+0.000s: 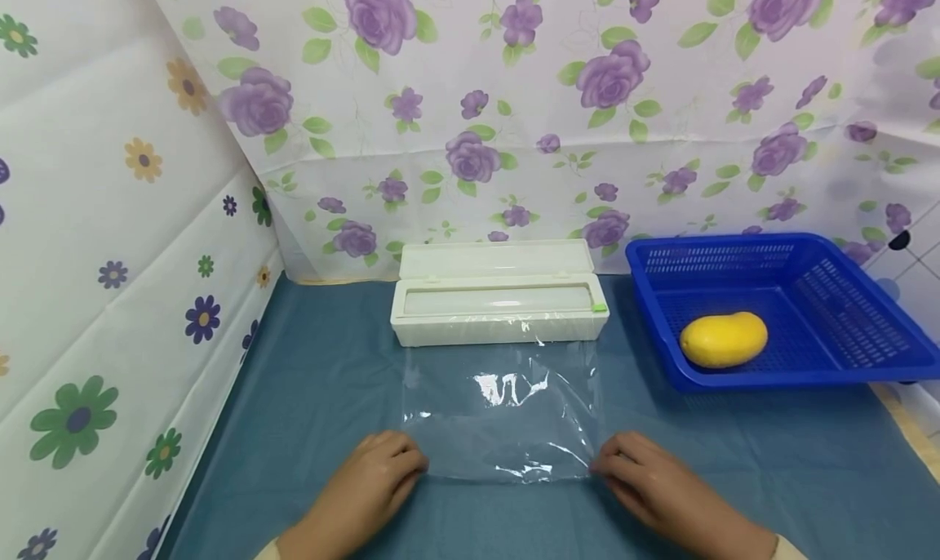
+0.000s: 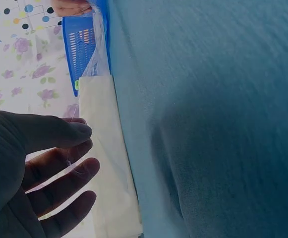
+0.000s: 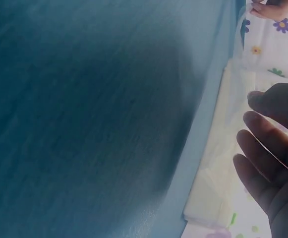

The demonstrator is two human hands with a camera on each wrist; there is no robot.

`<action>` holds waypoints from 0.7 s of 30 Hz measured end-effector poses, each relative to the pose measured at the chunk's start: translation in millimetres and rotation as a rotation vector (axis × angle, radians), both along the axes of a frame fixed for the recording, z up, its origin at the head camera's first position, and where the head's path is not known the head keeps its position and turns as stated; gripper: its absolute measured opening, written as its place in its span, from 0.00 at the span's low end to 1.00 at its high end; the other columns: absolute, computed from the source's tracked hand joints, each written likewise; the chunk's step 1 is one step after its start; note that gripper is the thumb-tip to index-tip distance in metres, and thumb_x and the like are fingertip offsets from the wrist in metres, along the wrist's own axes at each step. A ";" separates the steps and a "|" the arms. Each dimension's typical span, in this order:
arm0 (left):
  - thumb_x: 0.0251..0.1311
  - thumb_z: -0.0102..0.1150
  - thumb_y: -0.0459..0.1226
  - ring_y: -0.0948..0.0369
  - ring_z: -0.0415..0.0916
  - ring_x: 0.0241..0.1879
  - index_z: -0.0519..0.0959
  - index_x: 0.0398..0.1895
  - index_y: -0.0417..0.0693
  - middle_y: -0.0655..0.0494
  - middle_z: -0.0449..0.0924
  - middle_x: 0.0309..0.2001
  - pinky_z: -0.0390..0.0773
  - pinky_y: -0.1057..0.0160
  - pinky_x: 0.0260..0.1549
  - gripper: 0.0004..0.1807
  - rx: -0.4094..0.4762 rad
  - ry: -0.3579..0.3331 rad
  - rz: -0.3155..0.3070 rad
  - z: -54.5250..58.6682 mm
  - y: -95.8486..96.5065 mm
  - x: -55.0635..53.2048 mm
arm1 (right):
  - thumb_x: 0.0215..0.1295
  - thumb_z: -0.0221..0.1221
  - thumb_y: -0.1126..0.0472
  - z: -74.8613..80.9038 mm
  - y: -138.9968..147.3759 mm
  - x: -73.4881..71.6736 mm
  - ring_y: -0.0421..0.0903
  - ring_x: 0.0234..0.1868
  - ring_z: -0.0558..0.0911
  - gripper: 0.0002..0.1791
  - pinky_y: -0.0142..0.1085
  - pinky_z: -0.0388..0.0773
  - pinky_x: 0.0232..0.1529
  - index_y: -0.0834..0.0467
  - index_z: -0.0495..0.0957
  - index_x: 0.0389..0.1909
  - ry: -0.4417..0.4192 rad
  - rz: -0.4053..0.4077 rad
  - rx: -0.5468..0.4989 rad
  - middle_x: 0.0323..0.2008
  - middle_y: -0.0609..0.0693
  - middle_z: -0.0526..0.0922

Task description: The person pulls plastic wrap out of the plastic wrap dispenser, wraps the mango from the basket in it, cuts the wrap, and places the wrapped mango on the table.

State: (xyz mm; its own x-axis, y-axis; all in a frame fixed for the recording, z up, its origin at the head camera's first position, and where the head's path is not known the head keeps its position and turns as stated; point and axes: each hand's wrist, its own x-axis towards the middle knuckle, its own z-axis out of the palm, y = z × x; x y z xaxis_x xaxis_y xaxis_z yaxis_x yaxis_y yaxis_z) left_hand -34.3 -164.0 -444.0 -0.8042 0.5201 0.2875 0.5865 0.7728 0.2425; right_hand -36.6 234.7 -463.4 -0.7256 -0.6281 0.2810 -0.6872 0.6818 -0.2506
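Two flowered sheets fill the most space from where I stand: one with purple roses, the back sheet (image 1: 433, 107), and one with daisies, the side sheet (image 1: 110, 217), along the person's left. Below them a teal cloth (image 1: 316, 380) covers the table. On the right sits a blue basket (image 1: 800, 377) with slotted walls, its far side near the roses. Just beside it, to the left, is a long white box (image 1: 499, 281), its lid raised at the back and a pale roll (image 1: 507, 300) showing inside. Out of its front comes clear film (image 1: 499, 429), glinting in creases and drawn towards the person. Its near edge spans the space between the two hands: the left hand (image 1: 370, 482) pinches one corner, the right hand (image 1: 649, 482) the other, thumb against finger, the remaining fingers loosely bent. One yellow fruit (image 1: 724, 340) lies in the basket's near left part. Smallest is a green tab (image 1: 600, 308) at the box's right end.
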 end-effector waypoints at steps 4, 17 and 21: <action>0.55 0.73 0.35 0.71 0.72 0.34 0.84 0.31 0.58 0.70 0.76 0.32 0.75 0.65 0.37 0.07 -0.008 -0.008 0.011 -1.9 1.3 -2.5 | 0.54 0.72 0.61 0.7 4.1 -1.7 0.32 0.47 0.76 0.22 0.36 0.82 0.46 0.46 0.85 0.51 0.047 -0.015 0.009 0.47 0.34 0.77; 0.54 0.74 0.36 0.70 0.73 0.33 0.84 0.29 0.57 0.70 0.76 0.30 0.73 0.66 0.35 0.06 0.012 0.071 0.000 -12.0 2.3 -9.8 | 0.79 0.41 0.42 29.8 41.1 -39.4 0.40 0.50 0.78 0.25 0.29 0.73 0.53 0.49 0.85 0.50 0.227 -0.103 -0.091 0.48 0.42 0.81; 0.54 0.74 0.37 0.70 0.73 0.33 0.84 0.29 0.57 0.70 0.75 0.30 0.73 0.66 0.35 0.06 0.008 0.071 0.001 -14.4 3.2 -11.8 | 0.78 0.45 0.41 37.2 52.0 -48.4 0.43 0.52 0.78 0.25 0.19 0.63 0.62 0.52 0.84 0.52 0.233 -0.163 -0.109 0.50 0.46 0.80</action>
State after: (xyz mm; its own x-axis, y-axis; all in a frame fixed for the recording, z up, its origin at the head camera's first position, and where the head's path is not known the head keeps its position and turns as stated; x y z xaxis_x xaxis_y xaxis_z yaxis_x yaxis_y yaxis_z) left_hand -46.0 -160.8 -458.3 -0.7824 0.5165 0.3480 0.6014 0.7717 0.2068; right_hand -84.9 286.7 -426.2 -0.7228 -0.4655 0.5108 -0.6183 0.7658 -0.1769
